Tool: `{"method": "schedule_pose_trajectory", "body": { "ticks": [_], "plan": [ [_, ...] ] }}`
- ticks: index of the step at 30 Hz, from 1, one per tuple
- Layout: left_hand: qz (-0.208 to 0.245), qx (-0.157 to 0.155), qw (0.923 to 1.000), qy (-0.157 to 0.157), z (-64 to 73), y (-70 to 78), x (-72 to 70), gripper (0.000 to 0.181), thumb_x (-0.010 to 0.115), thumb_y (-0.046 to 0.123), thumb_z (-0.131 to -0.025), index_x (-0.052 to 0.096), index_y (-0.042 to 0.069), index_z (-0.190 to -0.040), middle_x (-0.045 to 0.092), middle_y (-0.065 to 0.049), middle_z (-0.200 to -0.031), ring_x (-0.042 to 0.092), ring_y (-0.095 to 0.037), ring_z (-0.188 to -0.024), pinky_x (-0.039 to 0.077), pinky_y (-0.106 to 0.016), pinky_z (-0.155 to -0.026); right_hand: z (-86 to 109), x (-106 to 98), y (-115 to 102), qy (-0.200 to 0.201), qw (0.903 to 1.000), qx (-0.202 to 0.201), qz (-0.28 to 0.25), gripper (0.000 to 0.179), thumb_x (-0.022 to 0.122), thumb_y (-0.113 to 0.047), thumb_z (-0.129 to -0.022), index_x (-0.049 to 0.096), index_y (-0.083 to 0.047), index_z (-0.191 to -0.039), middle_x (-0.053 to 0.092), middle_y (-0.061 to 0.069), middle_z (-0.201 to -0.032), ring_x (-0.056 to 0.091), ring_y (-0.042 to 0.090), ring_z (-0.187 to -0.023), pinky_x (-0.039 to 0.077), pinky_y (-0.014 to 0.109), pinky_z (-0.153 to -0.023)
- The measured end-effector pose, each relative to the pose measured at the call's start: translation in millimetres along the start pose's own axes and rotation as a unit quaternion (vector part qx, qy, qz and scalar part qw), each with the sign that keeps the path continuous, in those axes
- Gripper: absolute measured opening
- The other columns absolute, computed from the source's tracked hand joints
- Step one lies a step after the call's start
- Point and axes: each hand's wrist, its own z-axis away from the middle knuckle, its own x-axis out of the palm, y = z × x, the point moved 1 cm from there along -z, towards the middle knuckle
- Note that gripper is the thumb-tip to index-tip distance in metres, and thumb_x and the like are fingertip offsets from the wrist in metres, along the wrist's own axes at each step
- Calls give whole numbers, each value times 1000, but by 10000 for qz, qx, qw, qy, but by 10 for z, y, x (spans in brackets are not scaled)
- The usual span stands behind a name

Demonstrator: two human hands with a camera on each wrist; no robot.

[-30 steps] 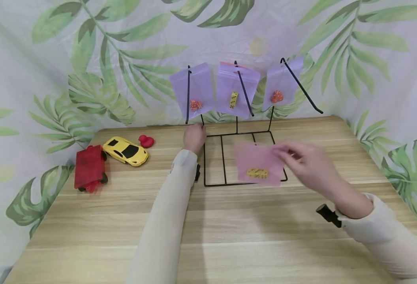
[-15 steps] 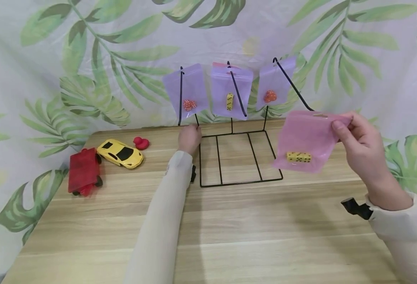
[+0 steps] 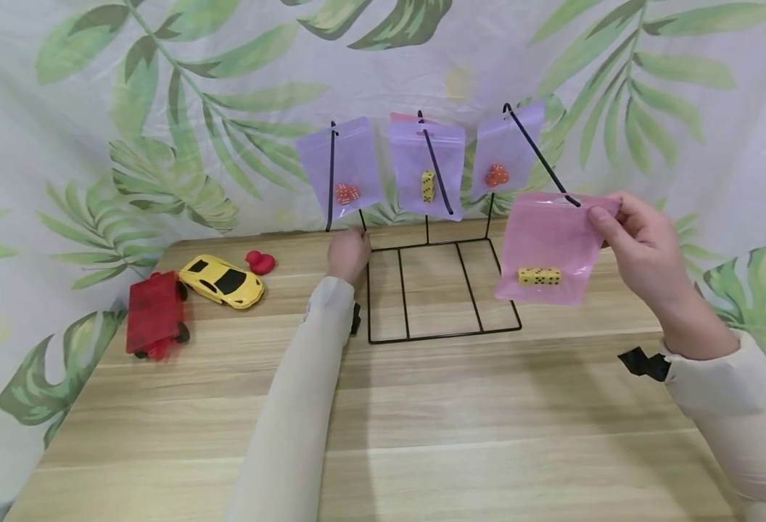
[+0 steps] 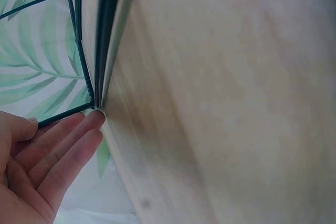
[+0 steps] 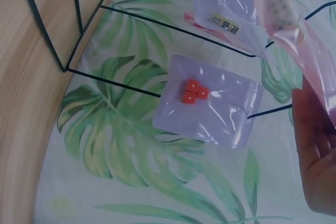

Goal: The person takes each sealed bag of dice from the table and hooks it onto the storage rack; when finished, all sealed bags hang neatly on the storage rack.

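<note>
A black wire display rack (image 3: 445,336) stands at the back of the table. My left hand (image 3: 349,254) grips its back left corner; in the left wrist view its thumb and fingers hold an upright rod (image 4: 65,115). With thumb and fingers, my right hand (image 3: 647,254) pinches the top right corner of a pink zip bag (image 3: 553,235) containing yellow dice (image 3: 540,276). The bag's hang hole is at the tip of the rack's right hook (image 3: 542,156); whether the tip passes through is unclear. Farther back on that hook hangs a purple bag (image 3: 516,134) with red dice.
A purple bag (image 3: 363,159) with red dice hangs on the left hook. Another purple bag (image 3: 405,174) with yellow dice hangs in the middle, a pink one behind it. At the table's left lie a yellow toy car (image 3: 226,283), a red toy vehicle (image 3: 154,312) and a red duck (image 3: 261,262).
My right hand has carried the pink bag right and up from over the rack's base, then slightly back left to the right hook's tip. My left hand still holds the rack.
</note>
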Motion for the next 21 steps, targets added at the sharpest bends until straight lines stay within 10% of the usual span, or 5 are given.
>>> {"method": "schedule_pose_trajectory", "body": {
  "ticks": [21],
  "plan": [
    [-21, -33, 10000, -89, 24, 31, -29, 33, 49, 22, -104, 73, 0, -99, 74, -18, -98, 69, -37, -92, 55, -48, -82, -486, 48, 202, -328, 9954, 531, 730, 13, 57, -22, -102, 63, -21, -90, 61, -14, -71, 58, 1, -66, 49, 12, -62]
  ]
}}
